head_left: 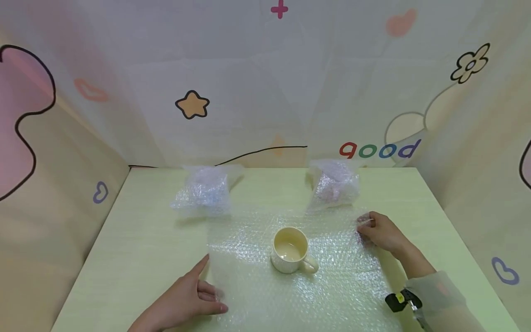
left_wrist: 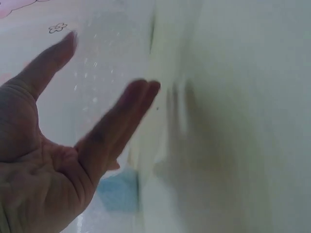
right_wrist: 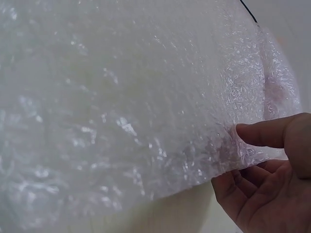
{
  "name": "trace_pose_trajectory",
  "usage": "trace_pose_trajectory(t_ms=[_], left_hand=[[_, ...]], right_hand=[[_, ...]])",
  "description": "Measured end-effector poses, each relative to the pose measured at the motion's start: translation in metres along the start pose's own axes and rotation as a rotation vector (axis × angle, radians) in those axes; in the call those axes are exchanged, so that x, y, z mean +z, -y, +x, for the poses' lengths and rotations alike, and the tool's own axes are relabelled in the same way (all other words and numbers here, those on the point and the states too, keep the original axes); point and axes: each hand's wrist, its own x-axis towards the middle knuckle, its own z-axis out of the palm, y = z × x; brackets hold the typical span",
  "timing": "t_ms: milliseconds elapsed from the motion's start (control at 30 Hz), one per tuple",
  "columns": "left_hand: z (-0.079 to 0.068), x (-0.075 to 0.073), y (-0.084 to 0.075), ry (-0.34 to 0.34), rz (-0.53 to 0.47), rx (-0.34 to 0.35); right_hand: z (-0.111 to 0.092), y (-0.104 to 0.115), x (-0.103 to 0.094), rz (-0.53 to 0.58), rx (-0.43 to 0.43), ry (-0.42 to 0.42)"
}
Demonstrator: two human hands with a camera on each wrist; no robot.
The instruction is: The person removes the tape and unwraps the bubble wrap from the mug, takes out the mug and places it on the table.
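A cream mug (head_left: 289, 251) stands upright on a sheet of clear bubble wrap (head_left: 249, 286), its handle pointing right. At the sheet's right edge, my right hand (head_left: 383, 233) pinches the wrap between thumb and fingers; the right wrist view shows the thumb on top of the film (right_wrist: 136, 107) and the other fingers beneath, the edge lifted off the table. My left hand (head_left: 184, 295) is by the sheet's left edge, fingers extended and spread from the thumb. In the left wrist view that hand (left_wrist: 63, 145) holds nothing.
Two bundles in bubble wrap sit at the back of the table, a left bundle (head_left: 205, 186) and a right bundle (head_left: 333, 184); their contents are blurred. The pale table (head_left: 137, 240) meets a printed curtain (head_left: 249, 92) behind and at both sides.
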Motion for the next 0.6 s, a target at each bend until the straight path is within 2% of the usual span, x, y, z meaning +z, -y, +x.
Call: trace_pose_trajectory(t_ms=[67, 167, 300, 467, 600], left_hand=[[0.001, -0.005, -0.004, -0.078, 0.043, -0.021], [0.002, -0.009, -0.01, -0.195, 0.16, -0.03], [0.004, -0.012, -0.017, -0.31, 0.367, 0.018], [0.009, -0.008, -0.03, -0.389, 0.559, 0.163], [0.016, -0.002, -0.039, -0.372, 0.685, 0.26]], right_hand=[[-0.001, 0.001, 0.001, 0.001, -0.006, -0.011], [-0.003, 0.001, 0.001, -0.032, -0.016, -0.036], [-0.009, 0.006, 0.001, -0.136, -0.008, -0.084], [-0.025, 0.018, 0.001, -0.266, -0.027, -0.178], [-0.038, 0.03, 0.006, -0.324, -0.096, -0.194]])
